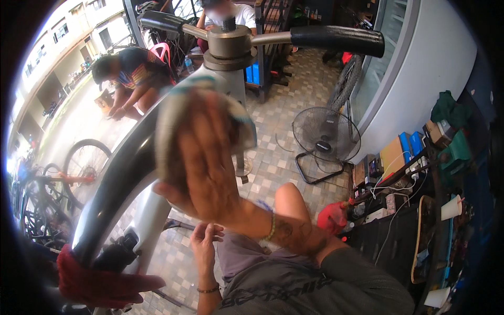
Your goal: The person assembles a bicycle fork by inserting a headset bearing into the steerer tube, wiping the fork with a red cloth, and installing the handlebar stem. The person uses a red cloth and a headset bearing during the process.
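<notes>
A multicoloured rag lies under my right hand, which presses it against the black and silver bike frame near its head tube. Both hand and rag are blurred by motion. Atop the head tube stands a metal headset press with two black-gripped handles, its threaded rod poking up. Lower down, my left hand hangs beside the frame, fingers loosely bent and apart, with nothing visible in it. A dark bar ends close to those fingers. A maroon cloth drapes over the frame's lower left part.
A black floor fan stands on the tiled floor to the right, near a bicycle wheel. Shelves with boxes and cables line the right side. Bicycles lean at left. Two people sit beyond the frame.
</notes>
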Demonstrator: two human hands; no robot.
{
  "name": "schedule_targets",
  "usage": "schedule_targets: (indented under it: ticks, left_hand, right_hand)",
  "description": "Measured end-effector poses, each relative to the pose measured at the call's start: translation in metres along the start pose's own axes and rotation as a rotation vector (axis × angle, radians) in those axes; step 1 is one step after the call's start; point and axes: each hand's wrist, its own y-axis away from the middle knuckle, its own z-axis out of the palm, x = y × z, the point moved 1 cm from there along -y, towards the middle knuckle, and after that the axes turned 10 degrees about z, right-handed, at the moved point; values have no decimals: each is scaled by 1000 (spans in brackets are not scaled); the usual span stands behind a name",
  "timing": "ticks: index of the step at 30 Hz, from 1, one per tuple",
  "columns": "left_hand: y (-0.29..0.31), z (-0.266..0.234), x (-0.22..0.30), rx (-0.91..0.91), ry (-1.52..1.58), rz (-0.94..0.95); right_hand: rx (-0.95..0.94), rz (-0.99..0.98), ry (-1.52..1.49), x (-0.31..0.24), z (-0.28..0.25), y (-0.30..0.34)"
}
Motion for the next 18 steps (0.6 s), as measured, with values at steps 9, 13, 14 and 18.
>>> schedule_targets:
  ticks: [9, 13, 14, 18]
  left_hand:
    - [-12, 5, 10, -82, -55, -33]
    - [-11, -2, 8, -43, -45, -24]
    - [-10, -3, 7, -43, -46, -36]
    - [-7, -4, 5, -58, -35, -63]
  right_hand:
    - [-279, -254, -29, 45, -7, -68]
    - [8, -410, -48, 92, -13, -26]
    - [73, -419, -89, 104, -12, -17]
    - [15, -84, -209, 123, -4, 18]
